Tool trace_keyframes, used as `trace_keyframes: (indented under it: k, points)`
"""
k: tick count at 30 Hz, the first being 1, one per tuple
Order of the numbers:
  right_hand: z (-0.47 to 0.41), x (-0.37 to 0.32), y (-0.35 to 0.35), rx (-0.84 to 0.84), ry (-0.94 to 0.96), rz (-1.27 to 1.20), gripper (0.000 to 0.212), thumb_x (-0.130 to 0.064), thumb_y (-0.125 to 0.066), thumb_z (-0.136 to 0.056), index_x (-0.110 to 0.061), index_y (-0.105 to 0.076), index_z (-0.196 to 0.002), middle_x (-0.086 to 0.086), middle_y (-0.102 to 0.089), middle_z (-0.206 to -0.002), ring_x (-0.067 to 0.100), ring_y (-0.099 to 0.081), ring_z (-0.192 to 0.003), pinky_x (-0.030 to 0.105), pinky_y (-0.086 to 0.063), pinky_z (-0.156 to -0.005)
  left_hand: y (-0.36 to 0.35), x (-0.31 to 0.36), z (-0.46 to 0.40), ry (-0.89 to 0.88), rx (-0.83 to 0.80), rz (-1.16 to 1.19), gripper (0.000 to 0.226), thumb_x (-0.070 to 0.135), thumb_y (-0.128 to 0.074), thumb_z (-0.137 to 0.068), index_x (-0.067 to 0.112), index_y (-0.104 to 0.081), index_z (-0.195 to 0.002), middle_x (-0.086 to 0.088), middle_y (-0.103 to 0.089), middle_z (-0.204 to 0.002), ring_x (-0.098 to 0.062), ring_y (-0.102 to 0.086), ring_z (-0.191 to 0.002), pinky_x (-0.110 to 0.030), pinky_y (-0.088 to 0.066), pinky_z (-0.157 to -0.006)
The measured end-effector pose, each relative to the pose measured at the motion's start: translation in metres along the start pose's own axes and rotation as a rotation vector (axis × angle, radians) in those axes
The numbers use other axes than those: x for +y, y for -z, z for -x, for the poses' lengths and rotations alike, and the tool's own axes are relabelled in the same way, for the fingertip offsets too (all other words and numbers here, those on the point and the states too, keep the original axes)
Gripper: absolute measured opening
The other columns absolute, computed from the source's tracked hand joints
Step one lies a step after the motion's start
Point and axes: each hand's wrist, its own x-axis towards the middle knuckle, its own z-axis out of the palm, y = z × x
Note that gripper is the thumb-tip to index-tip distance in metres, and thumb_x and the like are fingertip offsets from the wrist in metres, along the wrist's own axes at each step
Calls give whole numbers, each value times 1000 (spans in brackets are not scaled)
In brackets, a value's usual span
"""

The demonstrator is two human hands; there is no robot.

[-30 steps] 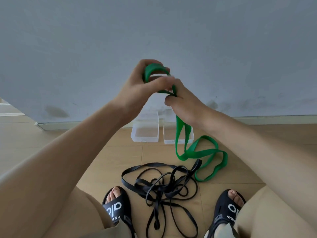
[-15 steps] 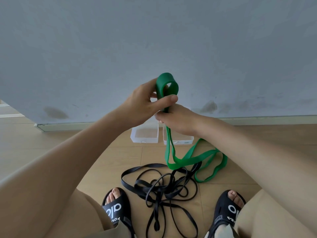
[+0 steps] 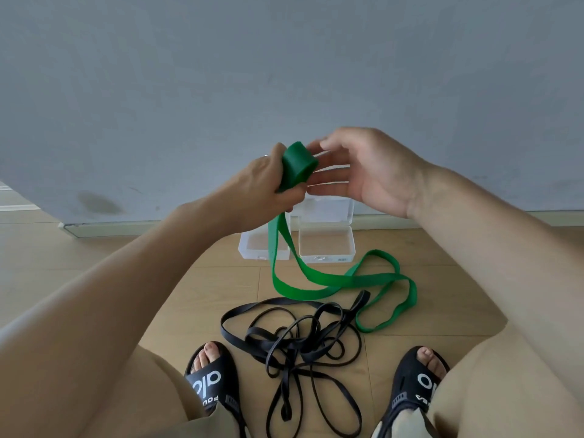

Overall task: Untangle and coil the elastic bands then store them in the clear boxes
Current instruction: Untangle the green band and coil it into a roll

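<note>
1. Above the floor, in front of the grey wall (image 3: 284,58), the left hand (image 3: 262,184) grips a small coil of the green elastic band (image 3: 297,165), fingers curled round its lower wraps.
2. Just right of the coil, the right hand (image 3: 363,172) is spread with its fingers relaxed and nearly straight; the fingertips (image 3: 311,180) sit beside the coil, and contact cannot be told.
3. From the left hand, the uncoiled rest of the green band hangs down in two strands, crosses in front of the clear boxes, and trails in loose loops on the wooden floor (image 3: 110,263) to the right.
4. Two clear boxes stand side by side by the wall's base: the left clear box (image 3: 249,248), partly hidden by the band, and the right clear box (image 3: 325,245), with its lid raised behind it.
5. Nearer the person, a tangled black elastic band (image 3: 300,346) lies on the floor, between two feet in black sandals (image 3: 211,380).
</note>
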Motion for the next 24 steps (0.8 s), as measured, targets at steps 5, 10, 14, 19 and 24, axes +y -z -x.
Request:
trace_keyframes:
  k: [5,10,14,19,24]
  points:
    - [1,13,-13,201,105,319,33,-27,-81,-89,-4,-69,-108,14,-77,-101,23,-78,-89,40,-63,-88,-3,1,1,-92,-10,-21,34,32,-60,-101,4,-40,-100,-11,-65,-84,-17,-72,-68,-44,-56,-65]
    - [3,10,-13,286,113,84,25,-9,-78,-89,0,-63,-107,17,-77,-87,26,-78,-74,34,-63,-70,-1,3,1,-103,86,-68,47,50,-68,-90,12,-44,-103,-5,-61,-85,-24,-61,-73,-38,-54,-70]
    - [2,13,-15,284,64,-42,23,-8,-76,-91,-4,-61,-108,19,-79,-95,29,-78,-80,32,-63,-71,-3,-1,0,-136,151,-28,37,45,-66,-94,13,-53,-107,-8,-67,-92,-29,-67,-81,-51,-55,-73]
    - [-1,15,-14,265,33,-84,21,-12,-76,-92,-11,-57,-101,11,-78,-88,23,-77,-77,32,-63,-75,-5,-3,0,-129,154,-15,41,55,-55,-91,15,-54,-102,-2,-69,-89,-23,-70,-84,-48,-58,-77]
    - [-5,22,-19,276,23,13,19,-17,-76,-92,-12,-59,-100,15,-79,-101,24,-77,-86,33,-62,-80,0,-6,0,-88,231,-104,41,65,-69,-80,27,-67,-97,17,-70,-88,-3,-65,-85,-39,-57,-78]
